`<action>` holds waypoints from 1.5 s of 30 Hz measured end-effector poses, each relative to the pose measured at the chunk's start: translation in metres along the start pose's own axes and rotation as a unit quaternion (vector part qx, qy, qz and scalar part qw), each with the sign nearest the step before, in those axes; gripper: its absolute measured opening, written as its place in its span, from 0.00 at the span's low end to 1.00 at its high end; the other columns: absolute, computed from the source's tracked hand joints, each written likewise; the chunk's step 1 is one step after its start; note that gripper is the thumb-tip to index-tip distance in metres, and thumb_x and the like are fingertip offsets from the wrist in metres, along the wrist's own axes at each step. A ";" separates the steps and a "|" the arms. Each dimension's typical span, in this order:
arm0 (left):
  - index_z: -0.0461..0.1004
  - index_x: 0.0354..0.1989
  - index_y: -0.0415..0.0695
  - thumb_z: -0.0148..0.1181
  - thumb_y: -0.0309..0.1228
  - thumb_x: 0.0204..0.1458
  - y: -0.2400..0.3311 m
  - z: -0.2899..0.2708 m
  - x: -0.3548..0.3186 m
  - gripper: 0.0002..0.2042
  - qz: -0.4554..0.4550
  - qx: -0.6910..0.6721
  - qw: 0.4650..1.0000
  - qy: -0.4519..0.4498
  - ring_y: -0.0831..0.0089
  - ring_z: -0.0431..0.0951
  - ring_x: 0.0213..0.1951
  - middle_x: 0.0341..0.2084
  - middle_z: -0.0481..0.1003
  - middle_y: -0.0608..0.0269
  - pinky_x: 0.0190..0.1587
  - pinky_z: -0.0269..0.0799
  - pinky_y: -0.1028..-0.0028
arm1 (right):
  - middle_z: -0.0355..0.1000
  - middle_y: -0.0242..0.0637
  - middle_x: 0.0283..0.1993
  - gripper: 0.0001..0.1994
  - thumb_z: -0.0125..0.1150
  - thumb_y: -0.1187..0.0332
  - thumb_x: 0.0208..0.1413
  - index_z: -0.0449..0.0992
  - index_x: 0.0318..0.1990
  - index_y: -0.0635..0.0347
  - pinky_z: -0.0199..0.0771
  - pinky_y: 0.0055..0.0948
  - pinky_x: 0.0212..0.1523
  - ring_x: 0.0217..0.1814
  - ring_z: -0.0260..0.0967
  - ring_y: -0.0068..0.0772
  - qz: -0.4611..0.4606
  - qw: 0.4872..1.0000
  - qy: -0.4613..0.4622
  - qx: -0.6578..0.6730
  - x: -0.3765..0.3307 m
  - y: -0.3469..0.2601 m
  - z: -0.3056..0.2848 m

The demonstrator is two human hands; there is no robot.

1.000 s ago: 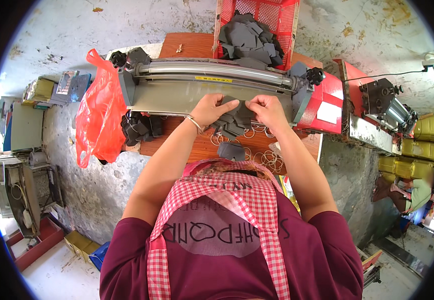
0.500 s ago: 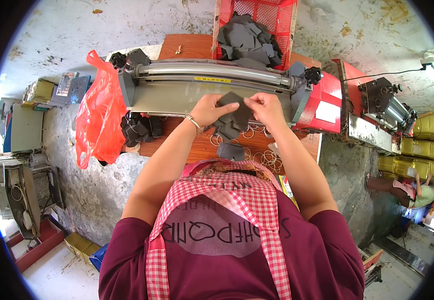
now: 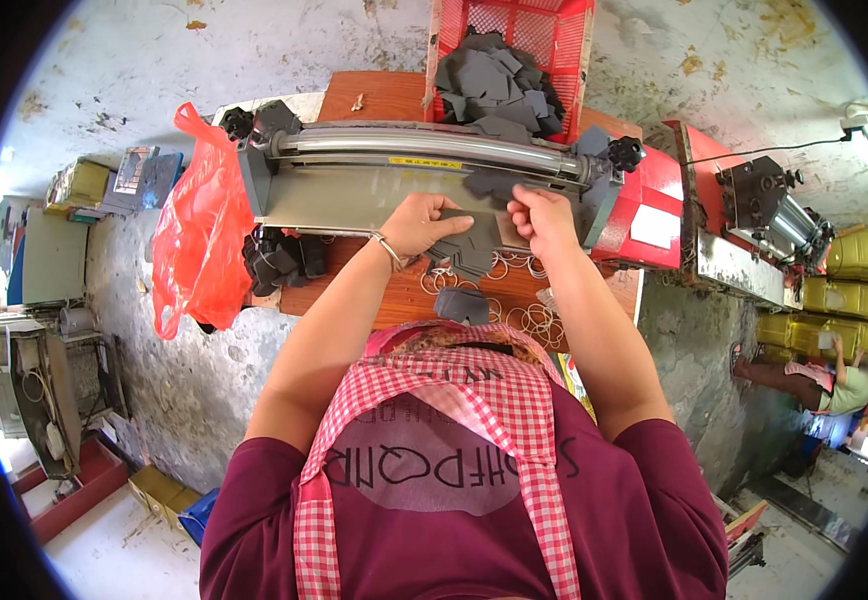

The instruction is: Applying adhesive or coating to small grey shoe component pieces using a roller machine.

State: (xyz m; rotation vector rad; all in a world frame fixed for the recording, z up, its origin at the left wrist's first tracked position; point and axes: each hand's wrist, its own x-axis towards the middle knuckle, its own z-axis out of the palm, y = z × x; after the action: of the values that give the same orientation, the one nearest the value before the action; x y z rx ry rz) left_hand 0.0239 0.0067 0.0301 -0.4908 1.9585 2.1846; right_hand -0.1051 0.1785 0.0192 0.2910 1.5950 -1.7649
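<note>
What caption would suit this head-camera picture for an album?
Both hands, left hand and right hand, hold a dark grey cut piece at a roller machine, beneath a red crate of similar pieces.

Since the earliest picture, both hands have come up off the wooden bench, just above frame centre. The left hand (image 3: 422, 222) and right hand (image 3: 542, 215) now hold a stack of dark grey pieces (image 3: 476, 232) against the roller machine's (image 3: 354, 195) grey front plate.
</note>
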 end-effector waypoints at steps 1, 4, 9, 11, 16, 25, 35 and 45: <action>0.72 0.39 0.32 0.62 0.33 0.52 0.000 0.000 0.000 0.14 -0.013 0.003 1.000 0.006 0.82 0.75 0.24 0.25 0.77 0.61 0.24 0.70 0.81 | 0.72 0.39 0.25 0.09 0.60 0.69 0.54 0.70 0.30 0.66 0.56 0.18 0.12 0.16 0.63 0.22 -0.001 1.000 0.000 0.000 0.001 0.002 -0.002; 0.72 0.40 0.32 0.61 0.31 0.52 0.000 -0.003 0.002 0.14 -0.027 0.026 0.999 0.029 0.82 0.76 0.25 0.26 0.78 0.61 0.26 0.70 0.81 | 0.73 0.40 0.26 0.11 0.60 0.65 0.55 0.71 0.32 0.66 0.57 0.18 0.13 0.16 0.62 0.20 0.020 0.999 -0.012 0.041 -0.023 -0.010 0.009; 0.72 0.40 0.33 0.61 0.30 0.52 -0.004 -0.005 0.006 0.12 -0.027 0.067 0.996 0.045 0.83 0.76 0.27 0.26 0.78 0.60 0.27 0.70 0.82 | 0.73 0.39 0.26 0.10 0.61 0.66 0.54 0.73 0.30 0.64 0.57 0.18 0.13 0.17 0.62 0.19 0.007 0.971 -0.129 -0.203 -0.010 0.000 -0.005; 0.72 0.37 0.32 0.61 0.32 0.52 0.009 0.001 -0.005 0.13 -0.026 -0.092 0.995 0.011 0.82 0.74 0.24 0.24 0.77 0.60 0.26 0.69 0.81 | 0.72 0.39 0.26 0.10 0.61 0.66 0.53 0.73 0.31 0.64 0.57 0.18 0.13 0.17 0.61 0.18 -0.006 1.000 -0.010 -0.023 0.000 -0.002 -0.006; 0.72 0.38 0.31 0.62 0.31 0.51 0.003 -0.005 0.002 0.14 -0.016 0.017 0.999 0.039 0.82 0.74 0.25 0.25 0.77 0.60 0.27 0.69 0.80 | 0.69 0.32 0.25 0.12 0.62 0.64 0.53 0.74 0.36 0.65 0.52 0.15 0.15 0.19 0.60 0.16 -0.040 0.982 -0.090 -0.159 -0.033 -0.013 0.014; 0.73 0.37 0.33 0.62 0.29 0.51 0.001 -0.004 0.002 0.11 -0.012 0.011 0.999 0.032 0.84 0.74 0.25 0.25 0.77 0.61 0.26 0.69 0.83 | 0.68 0.33 0.24 0.12 0.62 0.63 0.53 0.70 0.33 0.63 0.51 0.15 0.13 0.19 0.59 0.17 0.069 0.991 0.022 0.115 -0.011 -0.006 0.005; 0.74 0.37 0.34 0.62 0.31 0.51 0.000 -0.006 0.001 0.13 -0.014 0.016 1.000 0.014 0.84 0.73 0.23 0.23 0.77 0.62 0.23 0.67 0.82 | 0.70 0.36 0.23 0.15 0.61 0.61 0.54 0.72 0.35 0.67 0.55 0.18 0.12 0.16 0.60 0.19 0.018 0.999 0.002 0.032 -0.001 -0.002 -0.002; 0.75 0.34 0.34 0.63 0.29 0.50 -0.002 -0.004 -0.002 0.10 0.011 0.013 1.000 0.025 0.85 0.73 0.24 0.22 0.77 0.63 0.26 0.67 0.84 | 0.70 0.37 0.23 0.10 0.61 0.67 0.53 0.73 0.28 0.66 0.54 0.18 0.12 0.14 0.59 0.17 0.028 1.000 0.002 -0.009 0.000 -0.002 -0.004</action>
State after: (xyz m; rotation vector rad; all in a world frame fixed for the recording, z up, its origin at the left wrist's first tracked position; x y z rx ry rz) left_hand 0.0273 0.0029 0.0283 -0.5287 2.0238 2.1780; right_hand -0.1075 0.1823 0.0196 0.3281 1.5886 -1.7083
